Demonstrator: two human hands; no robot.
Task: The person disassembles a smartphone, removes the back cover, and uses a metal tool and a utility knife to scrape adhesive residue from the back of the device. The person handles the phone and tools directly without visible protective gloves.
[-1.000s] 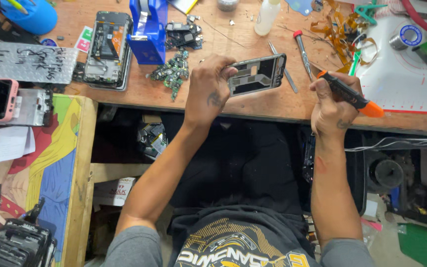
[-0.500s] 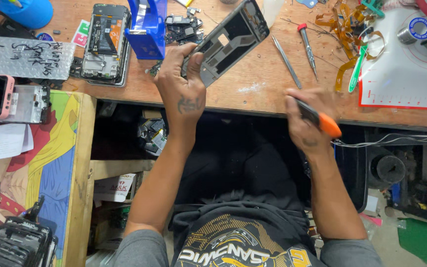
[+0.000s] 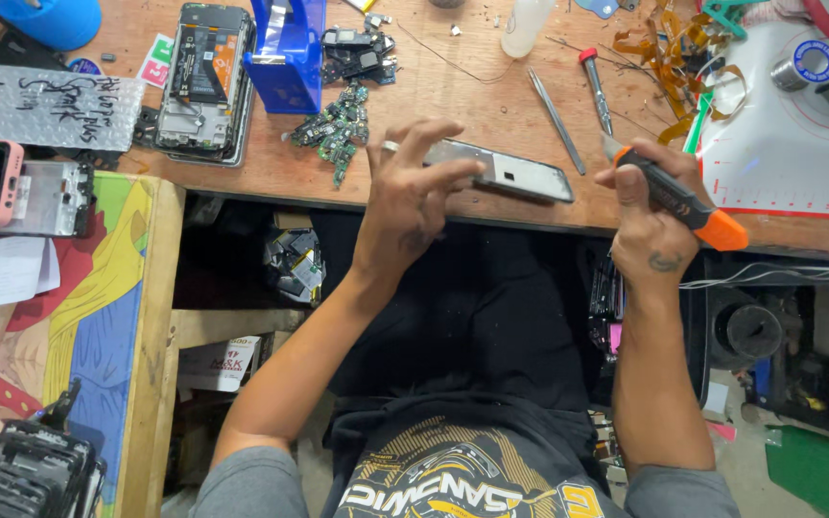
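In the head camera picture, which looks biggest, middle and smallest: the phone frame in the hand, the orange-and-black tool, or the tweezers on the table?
1. Phone frame, in the left hand
2. Orange-and-black tool, in the right hand
3. Tweezers

Tool and tweezers look close; fingers hide part of the tool.

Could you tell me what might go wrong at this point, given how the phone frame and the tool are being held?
The left hand pinches the phone frame by one end only, out over the wooden workbench's edge, so it might slip and drop to the floor. The right hand holds the orange-handled tool with its tip near the fingers; a slip could nick them. Loose circuit boards lie close by and could get knocked off.
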